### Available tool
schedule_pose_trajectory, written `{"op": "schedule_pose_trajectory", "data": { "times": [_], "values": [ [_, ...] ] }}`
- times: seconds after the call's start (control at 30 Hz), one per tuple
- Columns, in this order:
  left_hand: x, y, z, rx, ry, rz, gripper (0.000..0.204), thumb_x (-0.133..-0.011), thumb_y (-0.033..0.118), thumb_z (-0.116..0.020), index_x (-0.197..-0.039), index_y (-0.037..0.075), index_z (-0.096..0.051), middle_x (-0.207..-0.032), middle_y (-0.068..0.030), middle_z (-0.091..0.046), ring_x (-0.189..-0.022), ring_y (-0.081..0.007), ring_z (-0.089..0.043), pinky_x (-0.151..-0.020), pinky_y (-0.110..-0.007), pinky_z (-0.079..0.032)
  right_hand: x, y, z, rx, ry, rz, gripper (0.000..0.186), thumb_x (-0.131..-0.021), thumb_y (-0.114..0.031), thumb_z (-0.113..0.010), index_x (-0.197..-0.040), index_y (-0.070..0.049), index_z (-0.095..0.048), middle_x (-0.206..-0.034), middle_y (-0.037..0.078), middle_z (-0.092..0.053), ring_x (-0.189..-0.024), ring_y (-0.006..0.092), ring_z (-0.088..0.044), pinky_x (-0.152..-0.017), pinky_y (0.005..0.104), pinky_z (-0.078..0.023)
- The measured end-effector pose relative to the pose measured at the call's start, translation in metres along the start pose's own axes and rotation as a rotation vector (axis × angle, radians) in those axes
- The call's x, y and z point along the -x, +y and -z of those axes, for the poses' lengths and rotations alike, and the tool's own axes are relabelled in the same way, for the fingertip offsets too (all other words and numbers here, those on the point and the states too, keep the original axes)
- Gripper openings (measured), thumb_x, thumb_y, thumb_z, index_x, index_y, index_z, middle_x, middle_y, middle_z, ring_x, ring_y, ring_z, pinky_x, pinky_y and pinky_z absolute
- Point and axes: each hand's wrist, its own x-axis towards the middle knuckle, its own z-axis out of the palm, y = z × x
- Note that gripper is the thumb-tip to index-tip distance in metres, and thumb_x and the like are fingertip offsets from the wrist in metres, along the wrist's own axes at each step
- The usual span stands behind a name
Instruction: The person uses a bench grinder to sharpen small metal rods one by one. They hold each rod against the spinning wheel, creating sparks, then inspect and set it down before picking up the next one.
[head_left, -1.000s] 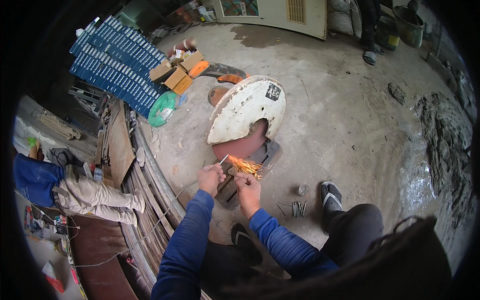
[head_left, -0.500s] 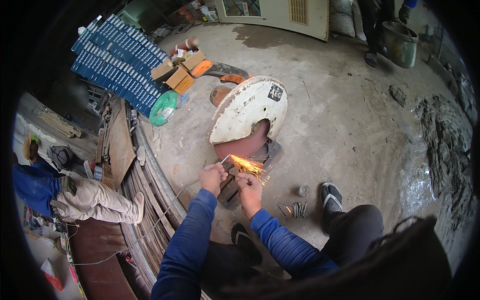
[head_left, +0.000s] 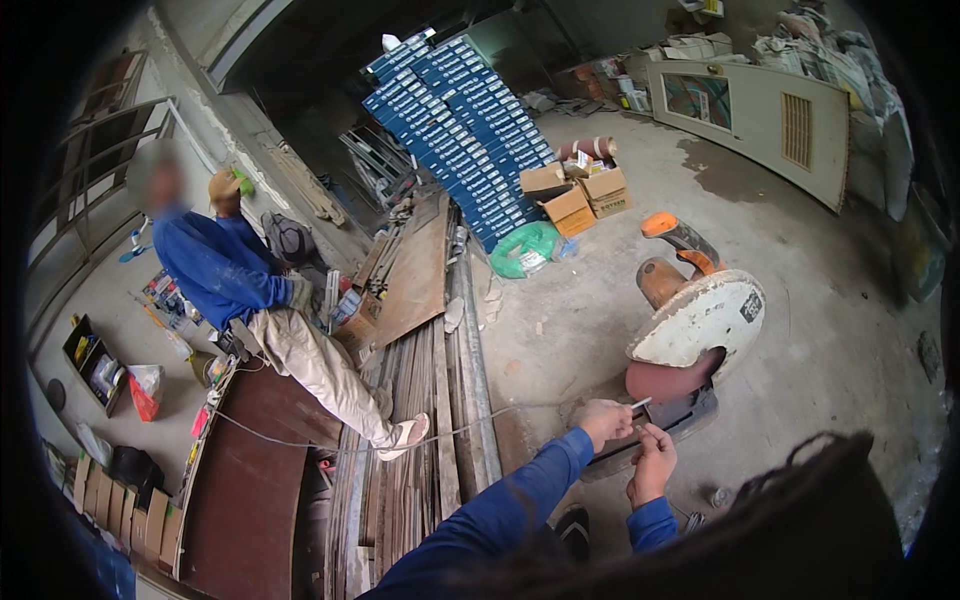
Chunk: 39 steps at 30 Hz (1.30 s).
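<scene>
A chop saw (head_left: 700, 320) with a white guard, an orange handle and a red-brown disc stands on the concrete floor. My left hand (head_left: 603, 420) is just left of the disc and pinches a thin metal rod (head_left: 640, 403) whose tip points at the disc. My right hand (head_left: 652, 462) sits just below, fingers closed around the same small piece near the saw's base. No sparks show. Both my sleeves are blue.
A person in a blue top (head_left: 225, 270) sits at the left on a long stack of metal strips (head_left: 420, 440). Stacked blue boxes (head_left: 460, 140), cardboard boxes (head_left: 580, 195) and a green bag (head_left: 525, 250) lie behind. A white door panel (head_left: 770, 125) leans at the back right.
The sparks at the disc have stopped. The view has swung up and left, bringing the seated person into sight. My hands stay by the saw.
</scene>
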Motion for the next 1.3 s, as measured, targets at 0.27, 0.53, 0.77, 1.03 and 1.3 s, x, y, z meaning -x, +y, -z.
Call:
{"op": "schedule_pose_trajectory", "data": {
  "times": [0.27, 0.53, 0.77, 1.03, 1.3],
  "values": [
    [0.047, 0.02, -0.002, 0.038, -0.328, -0.145, 0.019, -0.094, 0.016, -0.063, -0.108, 0.004, -0.06, -0.094, -0.0061, -0.065, -0.085, -0.0157, -0.065, -0.075, -0.029, -0.055, 0.001, 0.025, 0.008, 0.059, -0.03, 0.189, 0.014, -0.091, -0.008, -0.063, -0.104, -0.004, -0.067, -0.079, 0.0, -0.061, -0.056, 0.0048, -0.046, -0.047, 0.0207, -0.033],
    [0.078, 0.046, -0.008, -0.022, -0.244, -0.213, 0.019, -0.094, 0.013, -0.065, -0.109, 0.002, -0.06, -0.093, -0.0058, -0.065, -0.083, -0.0148, -0.064, -0.072, -0.028, -0.054, 0.01, 0.009, -0.001, -0.019, -0.009, 0.088, 0.019, -0.087, -0.005, -0.065, -0.105, 0.002, -0.067, -0.084, 0.001, -0.063, -0.074, 0.0075, -0.054, -0.068, 0.0218, -0.044],
    [0.078, 0.045, -0.009, 0.013, -0.266, -0.263, 0.018, -0.091, 0.009, -0.068, -0.106, 0.002, -0.062, -0.091, -0.0068, -0.067, -0.08, -0.0151, -0.065, -0.071, -0.026, -0.054, 0.009, 0.009, 0.0, 0.023, 0.015, 0.095, 0.019, -0.088, -0.007, -0.064, -0.105, 0.002, -0.067, -0.083, 0.001, -0.062, -0.074, 0.0074, -0.053, -0.067, 0.0223, -0.044],
    [0.074, 0.044, -0.012, -0.007, -0.259, -0.311, 0.019, -0.091, 0.009, -0.069, -0.106, 0.001, -0.062, -0.092, -0.0076, -0.068, -0.081, -0.0145, -0.066, -0.071, -0.026, -0.054, 0.008, 0.008, 0.001, 0.043, 0.002, 0.064, 0.02, -0.087, -0.004, -0.062, -0.105, 0.003, -0.065, -0.087, 0.002, -0.063, -0.078, 0.0079, -0.055, -0.071, 0.0218, -0.043],
    [0.044, 0.028, -0.005, -0.281, 0.087, -0.365, 0.018, -0.093, 0.008, -0.063, -0.105, -0.005, -0.064, -0.086, -0.0099, -0.066, -0.071, -0.0156, -0.066, -0.062, -0.027, -0.054, 0.006, 0.011, -0.001, 0.003, 0.009, 0.107, 0.018, -0.089, -0.007, -0.065, -0.105, 0.002, -0.066, -0.082, 0.0, -0.062, -0.072, 0.0068, -0.052, -0.065, 0.022, -0.043]
  ]
}}
